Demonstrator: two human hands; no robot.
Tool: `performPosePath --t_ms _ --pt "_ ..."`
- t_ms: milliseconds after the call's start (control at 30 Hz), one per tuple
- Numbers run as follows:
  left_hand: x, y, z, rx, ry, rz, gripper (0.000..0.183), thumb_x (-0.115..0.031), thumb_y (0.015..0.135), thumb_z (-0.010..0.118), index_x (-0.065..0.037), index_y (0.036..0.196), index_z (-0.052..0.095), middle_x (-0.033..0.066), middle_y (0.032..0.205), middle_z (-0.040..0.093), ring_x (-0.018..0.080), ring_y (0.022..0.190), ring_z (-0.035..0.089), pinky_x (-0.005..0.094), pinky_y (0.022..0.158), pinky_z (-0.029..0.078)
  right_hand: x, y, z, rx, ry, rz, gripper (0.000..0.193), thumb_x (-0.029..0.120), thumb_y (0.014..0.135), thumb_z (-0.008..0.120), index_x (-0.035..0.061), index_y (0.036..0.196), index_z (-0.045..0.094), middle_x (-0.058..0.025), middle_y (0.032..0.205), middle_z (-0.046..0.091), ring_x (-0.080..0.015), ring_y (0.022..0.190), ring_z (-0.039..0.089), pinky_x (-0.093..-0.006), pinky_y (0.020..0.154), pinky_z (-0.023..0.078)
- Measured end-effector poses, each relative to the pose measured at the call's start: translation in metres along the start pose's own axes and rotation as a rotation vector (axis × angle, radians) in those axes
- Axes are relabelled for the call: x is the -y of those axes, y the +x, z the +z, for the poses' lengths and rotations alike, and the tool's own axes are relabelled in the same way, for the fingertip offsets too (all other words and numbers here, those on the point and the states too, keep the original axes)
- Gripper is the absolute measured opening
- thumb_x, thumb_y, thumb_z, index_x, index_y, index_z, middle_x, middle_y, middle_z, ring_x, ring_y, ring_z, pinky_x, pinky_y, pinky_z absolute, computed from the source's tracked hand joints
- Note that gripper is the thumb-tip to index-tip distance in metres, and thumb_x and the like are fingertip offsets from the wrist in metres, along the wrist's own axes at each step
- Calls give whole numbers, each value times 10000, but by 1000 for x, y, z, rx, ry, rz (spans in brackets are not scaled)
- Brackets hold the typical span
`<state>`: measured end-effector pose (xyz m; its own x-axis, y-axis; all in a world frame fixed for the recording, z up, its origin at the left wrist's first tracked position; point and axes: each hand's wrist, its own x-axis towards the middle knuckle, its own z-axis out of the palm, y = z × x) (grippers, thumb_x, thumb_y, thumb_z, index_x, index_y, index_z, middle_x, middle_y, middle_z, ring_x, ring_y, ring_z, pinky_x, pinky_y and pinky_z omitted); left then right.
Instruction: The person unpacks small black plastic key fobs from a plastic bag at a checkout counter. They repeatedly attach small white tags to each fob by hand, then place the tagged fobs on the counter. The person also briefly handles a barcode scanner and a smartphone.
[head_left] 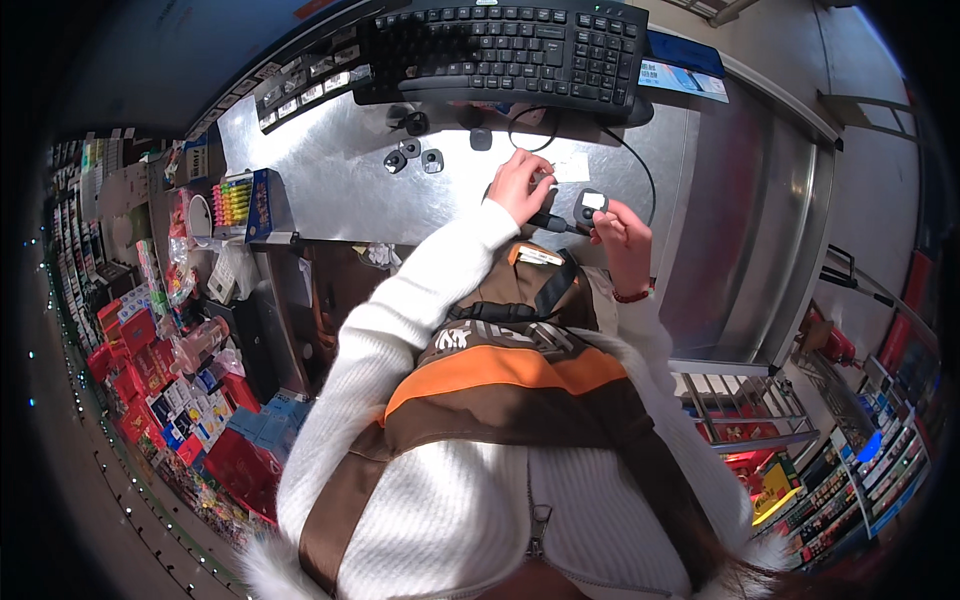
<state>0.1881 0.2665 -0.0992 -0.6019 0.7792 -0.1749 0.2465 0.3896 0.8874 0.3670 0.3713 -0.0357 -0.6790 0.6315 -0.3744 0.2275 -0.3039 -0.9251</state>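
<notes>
My right hand (pixel 626 240) pinches a dark, square security tag (pixel 590 207) with a white patch on its face. To its left, my left hand (pixel 520 186) hovers over the counter, fingers bent and apart, nothing visible in them. Beside that hand lies a small white slip of paper (pixel 573 167). A short black cylindrical piece (pixel 547 221), perhaps part of a cabled device, sits below it, partly covered. Farther left on the metal counter are several dark tags, among them a square one (pixel 432 161) and a flat one (pixel 481 139).
A black keyboard (pixel 500 50) spans the counter's far side, with a black cable (pixel 640 160) curving down from it. A blue box of bright coloured packs (pixel 258 205) stands at the left edge. To the right runs a shiny metal panel (pixel 735 210). Packed goods (pixel 160 370) fill the lower left.
</notes>
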Motion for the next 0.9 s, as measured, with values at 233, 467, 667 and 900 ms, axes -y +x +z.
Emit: performPosePath --t_ms 233,467,667,900 --pt "-87 -66 -53 -127 -77 335 228 -53 716 765 -68 942 742 110 1005 711 274 920 695 353 827 541 20 -11 27 121 -49 -125 147 31 896 722 -25 1032 718 -38 827 673 -61 680 609 -211 598 487" --pt "-105 -85 -70 -154 -48 250 192 -10 702 805 -29 880 736 114 951 725 237 877 716 322 787 562 48 -29 36 262 -357 -411 213 -19 853 725 2 1065 726 -75 822 668 -106 667 633 -233 601 514" --pt "-109 -97 -73 -144 -9 235 167 -8 702 791 -14 846 707 112 909 722 242 854 719 318 773 561 59 -45 47 240 -420 -456 222 -40 842 713 -5 1062 723 -89 836 671 -129 720 684 -249 650 578" --pt "-108 -103 -73 -155 2 243 136 -6 710 772 -5 816 687 108 873 720 246 828 721 329 762 565 57 -58 57 176 -407 -438 271 -62 792 721 -39 1062 713 -89 840 673 -130 694 692 -240 634 589"
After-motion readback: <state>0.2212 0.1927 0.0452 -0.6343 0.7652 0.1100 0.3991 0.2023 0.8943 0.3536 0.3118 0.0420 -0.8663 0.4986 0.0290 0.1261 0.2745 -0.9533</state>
